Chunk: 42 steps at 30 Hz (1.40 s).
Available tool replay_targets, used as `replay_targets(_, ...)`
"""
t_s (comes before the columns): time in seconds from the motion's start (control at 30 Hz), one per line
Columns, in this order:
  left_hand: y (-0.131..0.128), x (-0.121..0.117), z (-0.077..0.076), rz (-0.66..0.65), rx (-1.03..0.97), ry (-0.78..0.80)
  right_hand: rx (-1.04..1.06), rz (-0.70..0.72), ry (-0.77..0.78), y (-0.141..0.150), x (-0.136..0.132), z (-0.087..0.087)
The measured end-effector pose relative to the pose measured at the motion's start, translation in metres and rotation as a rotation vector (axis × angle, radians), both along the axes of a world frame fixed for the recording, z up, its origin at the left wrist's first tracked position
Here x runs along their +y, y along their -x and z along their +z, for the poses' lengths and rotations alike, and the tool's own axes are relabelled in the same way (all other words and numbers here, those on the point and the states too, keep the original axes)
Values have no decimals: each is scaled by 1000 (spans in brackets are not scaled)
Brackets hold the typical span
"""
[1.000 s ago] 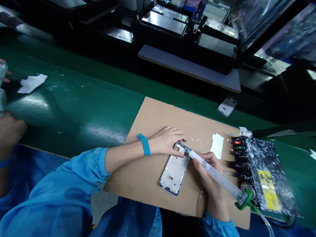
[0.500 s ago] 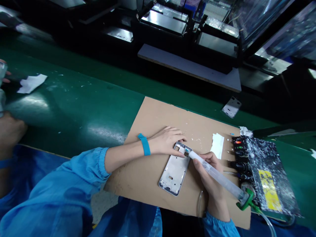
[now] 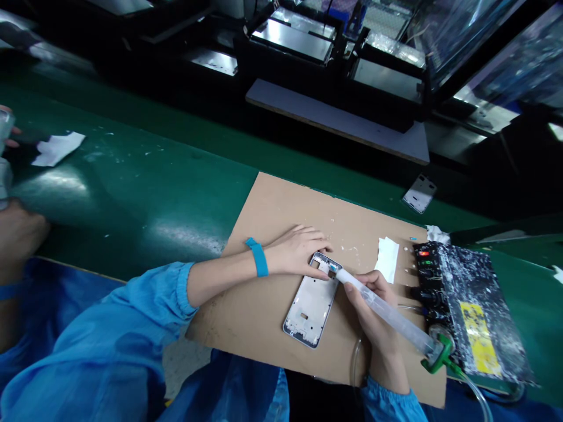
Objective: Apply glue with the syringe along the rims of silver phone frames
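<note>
A silver phone frame with a dark rim lies flat on the brown cardboard sheet. My left hand, a blue band at its wrist, grips the frame's upper end between thumb and fingers. Wrapped round a translucent glue syringe is my right hand. The syringe's blue tip is at the frame's top corner; whether it touches is too small to tell. A green cap with a clear hose closes the syringe's rear end.
A paint-spattered black control box with a yellow label stands at right. White paper lies on the cardboard. Another phone frame rests on the green surface beyond. A co-worker's hand shows at far left.
The far phone frame on the green surface has shifted a little to the right. Both my hands, the syringe and the held frame look almost unmoved.
</note>
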<state>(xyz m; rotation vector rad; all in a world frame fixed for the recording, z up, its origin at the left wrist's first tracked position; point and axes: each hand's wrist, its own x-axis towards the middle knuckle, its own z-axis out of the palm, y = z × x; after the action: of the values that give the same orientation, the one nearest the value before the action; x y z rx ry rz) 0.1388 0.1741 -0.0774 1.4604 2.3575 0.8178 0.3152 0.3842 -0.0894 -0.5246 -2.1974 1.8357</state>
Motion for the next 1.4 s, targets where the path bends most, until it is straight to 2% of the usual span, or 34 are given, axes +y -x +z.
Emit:
replay_targets(0.93, 0, 0, -1, -1, -17, -15, -17, 10, 35, 0, -2, 1)
replay_targets(1.4, -1, 0, -1, 10, -10, -3, -7, 16, 6, 2, -3, 4)
